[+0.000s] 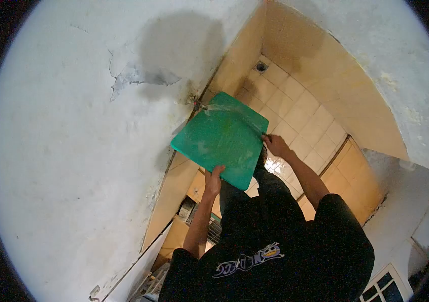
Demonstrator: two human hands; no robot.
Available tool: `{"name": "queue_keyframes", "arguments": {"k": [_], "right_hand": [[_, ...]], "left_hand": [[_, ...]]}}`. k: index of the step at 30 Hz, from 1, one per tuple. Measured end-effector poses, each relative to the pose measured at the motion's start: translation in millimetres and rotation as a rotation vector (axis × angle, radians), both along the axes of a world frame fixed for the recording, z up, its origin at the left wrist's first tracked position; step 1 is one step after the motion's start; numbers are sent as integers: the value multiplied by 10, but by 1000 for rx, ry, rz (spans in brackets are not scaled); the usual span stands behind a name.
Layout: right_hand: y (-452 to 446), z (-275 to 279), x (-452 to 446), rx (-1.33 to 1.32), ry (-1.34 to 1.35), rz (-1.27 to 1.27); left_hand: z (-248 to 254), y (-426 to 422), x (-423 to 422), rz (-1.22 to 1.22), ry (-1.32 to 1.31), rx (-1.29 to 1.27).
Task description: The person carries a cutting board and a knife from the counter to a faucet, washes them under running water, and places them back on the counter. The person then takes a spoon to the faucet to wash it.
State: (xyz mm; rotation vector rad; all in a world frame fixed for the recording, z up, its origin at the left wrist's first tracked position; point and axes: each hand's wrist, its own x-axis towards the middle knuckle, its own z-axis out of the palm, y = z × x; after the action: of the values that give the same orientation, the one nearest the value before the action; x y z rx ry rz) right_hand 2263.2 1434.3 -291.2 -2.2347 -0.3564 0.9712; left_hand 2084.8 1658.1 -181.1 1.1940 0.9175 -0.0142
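Observation:
A flat green plastic board with rounded corners is held tilted under a wall tap. Water streams from the tap across its upper part, and pale wet smears show on its face. My left hand grips the board's lower edge, thumb on top and the other fingers hidden beneath. At the right edge, my right hand is closed with its fingertips against the board's rim.
Below is a tiled floor, wet and shining near my feet, with a drain in the far corner. A white wall with peeling paint stands on the left. A low tiled wall curves along the right.

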Motion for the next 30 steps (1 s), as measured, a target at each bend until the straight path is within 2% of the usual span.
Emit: {"name": "queue_keyframes", "arguments": {"k": [1, 3, 4, 5, 6, 8, 11, 12, 13, 16, 17, 18, 19, 21, 23, 26, 27, 29, 30], "right_hand": [[14, 235, -103, 38, -19, 27], [5, 410, -330, -48, -66, 177], [-49, 262, -402, 59, -80, 145], [-121, 106, -362, 55, -81, 147], [-189, -53, -238, -64, -68, 123], [-233, -25, 11, -237, 36, 102], [-179, 244, -53, -140, 3, 55], [-186, 227, -186, -27, -63, 46], [-157, 459, -282, -28, -67, 118], [-248, 460, -412, -160, 71, 289], [-285, 420, -352, -90, 4, 165], [-345, 290, -241, -141, -36, 137], [-422, 71, -115, -192, -76, 108], [-639, -517, 15, -345, -68, 47], [-687, -553, -25, -334, -49, 22], [-543, 52, -177, -122, -96, -166], [-507, 131, -265, -78, -124, -127], [-450, 111, -329, -150, -91, 57], [-446, 42, -266, -92, -47, -1]], "left_hand": [[-29, 40, 6, 2, 1, -1], [-55, 93, -47, -173, 147, 123], [-44, 91, -59, -171, 149, 120], [-34, 79, -62, -154, 47, 82], [-37, 69, -45, -137, -60, 44], [-37, 93, -76, -169, -29, 25], [-18, 150, -86, -184, 25, 40], [-13, 147, -88, -152, 48, 61], [-8, 155, -83, -151, 49, 60], [82, 182, 29, -199, 63, 124], [154, 128, -12, -144, -48, 60], [255, 72, -23, -89, -158, -5], [322, 85, -25, -90, -157, -6], [413, 169, -98, -233, 10, 86], [360, 257, -247, -215, 11, 82], [237, 293, -393, -80, -16, -45], [241, 290, -385, -89, 9, -4], [254, 282, -356, -98, 28, 38], [326, 247, -323, -81, 9, 41]]}}
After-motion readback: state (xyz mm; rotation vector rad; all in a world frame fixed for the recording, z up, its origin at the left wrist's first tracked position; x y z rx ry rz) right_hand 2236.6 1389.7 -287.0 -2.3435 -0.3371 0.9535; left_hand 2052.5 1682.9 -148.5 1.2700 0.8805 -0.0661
